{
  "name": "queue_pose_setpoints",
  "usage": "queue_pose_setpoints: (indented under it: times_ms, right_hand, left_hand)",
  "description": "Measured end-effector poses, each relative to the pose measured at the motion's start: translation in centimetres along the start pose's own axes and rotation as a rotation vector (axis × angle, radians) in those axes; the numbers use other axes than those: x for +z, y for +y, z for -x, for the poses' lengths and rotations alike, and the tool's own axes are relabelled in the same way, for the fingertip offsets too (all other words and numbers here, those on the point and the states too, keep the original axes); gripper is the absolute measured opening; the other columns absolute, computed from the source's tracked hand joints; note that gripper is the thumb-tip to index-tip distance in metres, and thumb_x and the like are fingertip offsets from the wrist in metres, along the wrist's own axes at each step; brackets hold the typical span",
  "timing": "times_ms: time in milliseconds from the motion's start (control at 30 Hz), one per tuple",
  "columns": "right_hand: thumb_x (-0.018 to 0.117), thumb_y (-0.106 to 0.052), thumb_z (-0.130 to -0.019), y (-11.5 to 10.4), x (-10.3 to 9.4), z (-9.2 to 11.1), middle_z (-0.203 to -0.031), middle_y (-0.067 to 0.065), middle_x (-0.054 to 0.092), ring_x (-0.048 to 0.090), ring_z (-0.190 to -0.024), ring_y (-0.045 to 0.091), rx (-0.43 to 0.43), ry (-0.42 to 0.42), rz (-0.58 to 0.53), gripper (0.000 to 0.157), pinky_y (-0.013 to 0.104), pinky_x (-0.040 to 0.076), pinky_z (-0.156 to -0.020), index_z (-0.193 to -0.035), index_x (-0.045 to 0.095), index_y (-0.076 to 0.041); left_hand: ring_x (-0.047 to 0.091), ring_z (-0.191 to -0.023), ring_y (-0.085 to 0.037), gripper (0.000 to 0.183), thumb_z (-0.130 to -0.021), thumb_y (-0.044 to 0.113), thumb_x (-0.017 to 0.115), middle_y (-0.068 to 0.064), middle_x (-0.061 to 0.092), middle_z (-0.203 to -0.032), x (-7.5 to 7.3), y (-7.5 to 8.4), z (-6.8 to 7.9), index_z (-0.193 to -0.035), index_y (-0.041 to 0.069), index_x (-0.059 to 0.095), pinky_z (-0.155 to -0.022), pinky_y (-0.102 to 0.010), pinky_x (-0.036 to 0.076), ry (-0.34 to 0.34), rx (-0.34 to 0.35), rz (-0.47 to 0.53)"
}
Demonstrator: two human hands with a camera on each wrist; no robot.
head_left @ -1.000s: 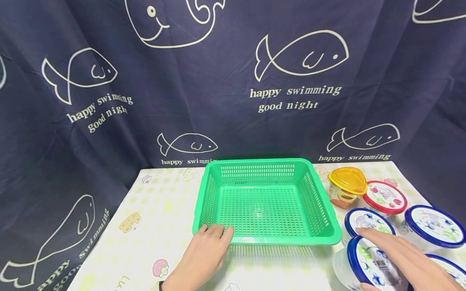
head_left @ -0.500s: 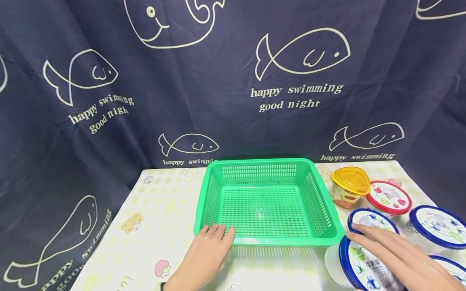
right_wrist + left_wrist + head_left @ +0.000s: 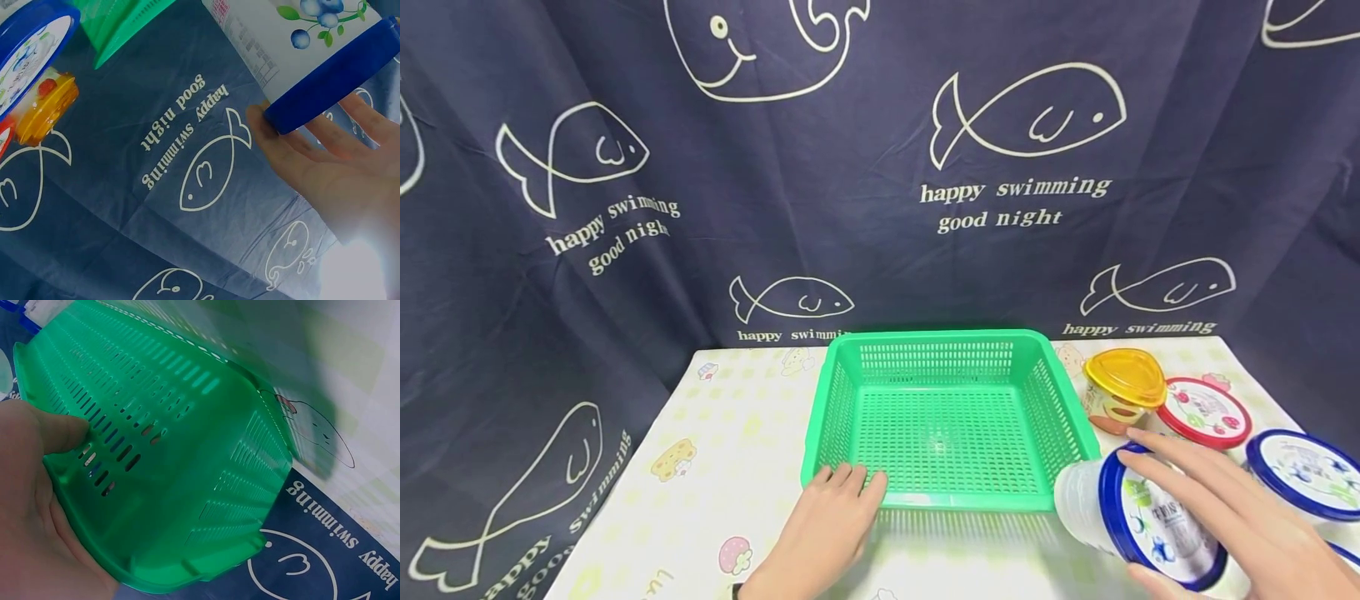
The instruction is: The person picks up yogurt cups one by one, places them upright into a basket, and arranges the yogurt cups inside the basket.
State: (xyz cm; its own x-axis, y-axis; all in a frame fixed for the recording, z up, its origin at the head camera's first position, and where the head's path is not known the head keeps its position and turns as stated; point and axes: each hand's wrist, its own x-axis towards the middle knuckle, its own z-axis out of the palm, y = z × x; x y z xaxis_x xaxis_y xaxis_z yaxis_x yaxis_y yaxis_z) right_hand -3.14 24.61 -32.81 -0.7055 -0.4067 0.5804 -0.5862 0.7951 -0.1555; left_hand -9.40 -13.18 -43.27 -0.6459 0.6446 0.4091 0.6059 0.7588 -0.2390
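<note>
My left hand [image 3: 820,529] grips the front rim of a green plastic basket [image 3: 962,502], near its left corner. In the left wrist view the thumb presses on the slotted outer wall [image 3: 175,444], while the other fingers are hidden behind the rim. With my right hand [image 3: 1247,517] I hold a white plastic tub with a blue lid [image 3: 1165,525], tilted so its base points left, close by the basket's front right corner. Blueberries are printed on this tub [image 3: 312,44] in the right wrist view, and my right fingers lie along its lid.
At the right stand a cup with a yellow lid [image 3: 1123,379], a red-lidded tub [image 3: 1206,412] and another blue-lidded tub [image 3: 1303,471]. Part of one more blue lid [image 3: 1347,557] shows at the frame's edge. A navy curtain [image 3: 880,208] hangs behind the table.
My right hand has carried the blue-lidded tub leftward and up to the basket's corner; it now covers the blue-lidded tub behind it. My left hand stays on the rim.
</note>
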Motion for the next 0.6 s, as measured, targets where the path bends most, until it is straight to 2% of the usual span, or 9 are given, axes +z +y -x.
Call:
queue_pose_setpoints:
  times_ms: [133,233,467,600]
  right_hand:
    - [0.082,-0.065,-0.064,0.5,0.2,-0.4,-0.141,0.005,0.055,0.035,-0.138,0.0,-0.034,0.055,-0.036,0.091,0.009,0.016,-0.111,-0.135,0.061,-0.012]
    - [0.084,-0.063,-0.062,0.9,0.3,-0.6,-0.14,0.007,0.056,0.038,-0.136,0.001,-0.049,0.083,-0.075,0.092,0.01,0.019,-0.111,-0.133,0.062,-0.008]
    - [0.091,-0.049,-0.055,1.3,0.3,-1.3,-0.141,0.0,0.053,0.036,-0.135,-0.002,-0.005,0.041,-0.067,0.092,0.008,0.017,-0.11,-0.135,0.061,-0.015]
    - [0.083,-0.057,-0.069,1.6,0.5,-2.2,-0.138,0.004,0.056,0.039,-0.133,0.003,-0.08,0.094,-0.106,0.082,0.011,0.02,-0.112,-0.133,0.062,-0.009]
  left_hand:
    - [0.024,-0.06,-0.011,0.02,-0.081,0.01,0.066,0.007,0.033,-0.066,0.0,0.0,0.0,-0.086,0.017,0.047,-0.053,-0.022,0.018,0.007,0.0,0.001]
    - [0.023,-0.06,-0.011,0.021,-0.081,0.01,0.067,0.008,0.032,-0.066,0.0,0.1,0.0,-0.086,0.017,0.047,-0.053,-0.022,0.018,0.006,0.003,0.002]
    - [0.024,-0.06,-0.011,0.018,-0.082,0.012,0.065,0.007,0.035,-0.066,-0.1,0.0,0.0,-0.087,0.017,0.048,-0.054,-0.023,0.019,-0.007,0.003,0.001]
    - [0.026,-0.061,-0.011,0.014,-0.085,0.012,0.062,0.006,0.038,-0.067,-0.1,0.0,0.0,-0.089,0.016,0.049,-0.054,-0.023,0.02,-0.027,0.002,0.014]
